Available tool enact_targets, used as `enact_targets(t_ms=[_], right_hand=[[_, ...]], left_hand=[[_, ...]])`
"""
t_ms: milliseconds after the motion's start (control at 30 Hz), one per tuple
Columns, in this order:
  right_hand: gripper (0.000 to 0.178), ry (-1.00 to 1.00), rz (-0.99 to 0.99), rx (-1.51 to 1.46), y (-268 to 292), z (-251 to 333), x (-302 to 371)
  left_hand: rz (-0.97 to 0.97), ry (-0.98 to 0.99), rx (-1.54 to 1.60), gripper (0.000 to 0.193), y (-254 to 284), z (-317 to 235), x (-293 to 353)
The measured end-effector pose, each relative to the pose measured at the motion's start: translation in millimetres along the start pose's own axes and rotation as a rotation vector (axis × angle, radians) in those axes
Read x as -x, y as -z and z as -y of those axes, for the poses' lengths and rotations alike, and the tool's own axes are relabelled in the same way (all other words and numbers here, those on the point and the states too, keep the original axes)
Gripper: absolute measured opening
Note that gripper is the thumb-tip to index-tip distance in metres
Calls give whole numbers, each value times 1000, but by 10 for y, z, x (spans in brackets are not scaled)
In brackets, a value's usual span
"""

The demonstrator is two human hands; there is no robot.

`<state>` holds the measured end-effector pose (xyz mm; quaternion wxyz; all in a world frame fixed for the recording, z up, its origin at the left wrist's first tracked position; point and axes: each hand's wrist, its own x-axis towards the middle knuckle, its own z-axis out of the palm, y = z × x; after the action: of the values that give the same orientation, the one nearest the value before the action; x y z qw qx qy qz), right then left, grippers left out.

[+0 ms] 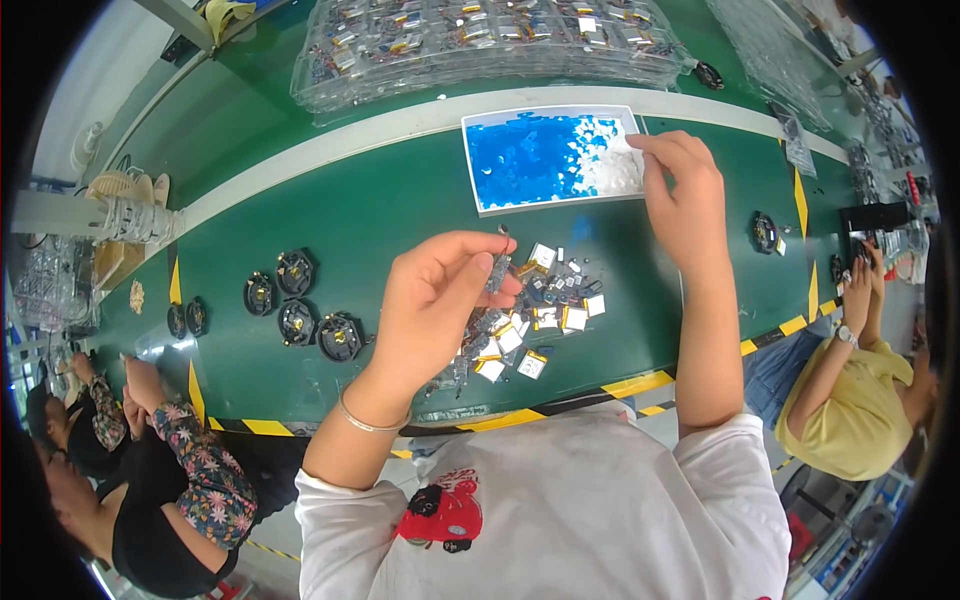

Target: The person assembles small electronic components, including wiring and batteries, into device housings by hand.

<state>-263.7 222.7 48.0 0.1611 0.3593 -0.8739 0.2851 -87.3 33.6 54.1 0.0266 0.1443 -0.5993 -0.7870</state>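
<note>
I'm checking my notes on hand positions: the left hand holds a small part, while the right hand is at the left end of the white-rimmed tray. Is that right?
Not quite: the right hand is at the right end of the white-rimmed tray, as the head view shows. The rest stands: the left hand holds a small part.

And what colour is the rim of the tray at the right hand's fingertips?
White; the tray's rim shows best in the head view.
</note>
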Motion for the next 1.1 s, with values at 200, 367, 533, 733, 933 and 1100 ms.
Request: enact_targets(t_ms=[200, 367, 533, 733, 933, 1100], right_hand=[[34, 193, 145, -435, -74, 751, 247], [19, -73, 242, -591, -199, 777, 344], [14, -189, 287, -749, -153, 656, 303], [14, -303, 320, -946, -147, 678, 281], [16, -284, 257, -907, -104, 690, 285], [15, -224, 193, -935, -80, 744, 341]], left_hand=[[8, 34, 249, 26, -38, 70, -27], [55, 41, 82, 30, 56, 45, -1], [-534, -266, -1129, 35, 710, -283, 34], [-569, -6, -1349, 33, 1404, -346, 247], [-444, -32, -1044, 19, 913, -263, -75], [-74, -42, 23, 16, 177, -66, -119]])
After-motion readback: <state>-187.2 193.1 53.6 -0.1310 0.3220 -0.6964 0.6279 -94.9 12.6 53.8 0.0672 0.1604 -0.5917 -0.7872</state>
